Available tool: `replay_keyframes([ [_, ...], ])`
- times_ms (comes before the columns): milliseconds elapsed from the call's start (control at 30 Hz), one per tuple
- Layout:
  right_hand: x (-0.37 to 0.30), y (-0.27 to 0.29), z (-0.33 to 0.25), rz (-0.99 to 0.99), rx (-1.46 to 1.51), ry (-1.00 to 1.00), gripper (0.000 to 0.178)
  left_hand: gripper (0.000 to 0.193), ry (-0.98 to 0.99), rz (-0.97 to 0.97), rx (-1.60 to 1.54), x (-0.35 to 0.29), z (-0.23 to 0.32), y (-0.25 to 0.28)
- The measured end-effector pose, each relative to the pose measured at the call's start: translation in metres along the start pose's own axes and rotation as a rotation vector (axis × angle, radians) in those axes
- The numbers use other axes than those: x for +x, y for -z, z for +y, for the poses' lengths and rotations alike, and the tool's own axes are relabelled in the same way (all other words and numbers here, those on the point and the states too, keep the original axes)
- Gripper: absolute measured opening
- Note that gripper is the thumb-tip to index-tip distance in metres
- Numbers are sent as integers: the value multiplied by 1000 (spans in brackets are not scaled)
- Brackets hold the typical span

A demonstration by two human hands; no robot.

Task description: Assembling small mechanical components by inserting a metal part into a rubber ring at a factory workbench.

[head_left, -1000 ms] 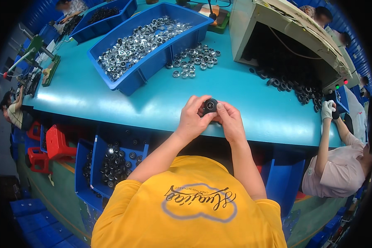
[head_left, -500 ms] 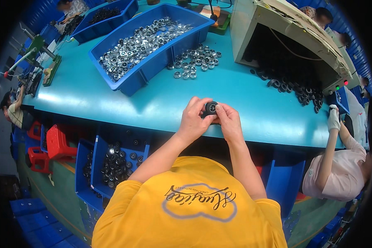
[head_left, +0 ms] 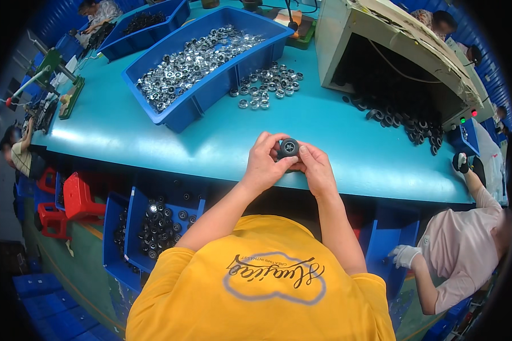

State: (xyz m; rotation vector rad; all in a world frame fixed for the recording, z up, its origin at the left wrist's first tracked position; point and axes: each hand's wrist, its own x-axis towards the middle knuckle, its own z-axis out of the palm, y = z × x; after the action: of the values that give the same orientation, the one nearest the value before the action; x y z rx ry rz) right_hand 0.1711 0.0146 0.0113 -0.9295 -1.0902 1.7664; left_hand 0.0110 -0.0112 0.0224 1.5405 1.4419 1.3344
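Over the front edge of the turquoise table [head_left: 210,149], my left hand [head_left: 263,163] and my right hand [head_left: 317,169] hold a small black wheel [head_left: 289,148] between them. Its face, with a pale spoked or star-like pattern on the hub, is turned up toward me. The left fingers curl round its left side, while my right thumb and fingers pinch it from the right. Beyond my hands lies a loose group of shiny clear-and-silver hubs [head_left: 265,104]. Many more fill a large blue bin [head_left: 179,116].
At right, black rubber rings [head_left: 407,122] spill from an open cream-coloured machine [head_left: 331,57]. Below the table's left side, a blue bin [head_left: 132,227] holds black wheels. A co-worker's gloved hand [head_left: 404,256] reaches over another blue bin [head_left: 381,238]. Red stools [head_left: 82,196] stand at left.
The wheel has tilted and turned slightly in my fingers, so its patterned face shows more fully. The co-worker at right has brought a gloved hand down over the lower blue bin.
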Motion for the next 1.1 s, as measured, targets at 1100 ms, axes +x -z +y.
replay_keyframes([
  [1100,43,-1,-38,-270,-216,11,41,52,-154,-264,-73,19,10,46],
])
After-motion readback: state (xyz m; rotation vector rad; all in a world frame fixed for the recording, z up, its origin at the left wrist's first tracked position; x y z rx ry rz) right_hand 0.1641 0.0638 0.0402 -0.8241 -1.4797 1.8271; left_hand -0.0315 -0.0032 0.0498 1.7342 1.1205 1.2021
